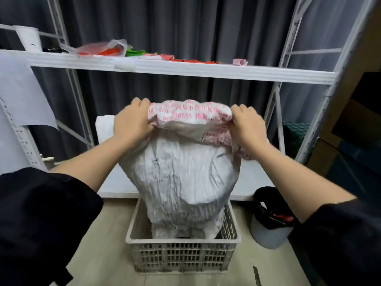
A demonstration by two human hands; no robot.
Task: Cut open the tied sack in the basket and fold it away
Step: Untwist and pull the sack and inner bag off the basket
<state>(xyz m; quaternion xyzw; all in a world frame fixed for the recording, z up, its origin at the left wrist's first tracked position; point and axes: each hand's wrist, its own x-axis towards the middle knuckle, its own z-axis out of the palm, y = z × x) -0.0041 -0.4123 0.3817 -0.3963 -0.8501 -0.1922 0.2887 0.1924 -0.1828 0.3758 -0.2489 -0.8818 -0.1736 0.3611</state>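
A white woven sack [185,172] with red print along its top edge hangs upside down above a grey slatted plastic basket [181,254] on the floor. Its lower end reaches down into the basket. My left hand [134,120] grips the sack's upper left corner and my right hand [247,122] grips its upper right corner, holding the edge stretched between them at chest height. A dark thing shows in the basket under the sack; I cannot tell what it is. A knife-like blade [256,275] lies on the floor to the right of the basket.
A white metal rack stands right behind; its upper shelf [185,69] carries red and green scraps, a plastic bag and a white cup [28,38]. The low shelf holds another white sack [104,126]. A grey bin [270,223] with a black liner stands at the right.
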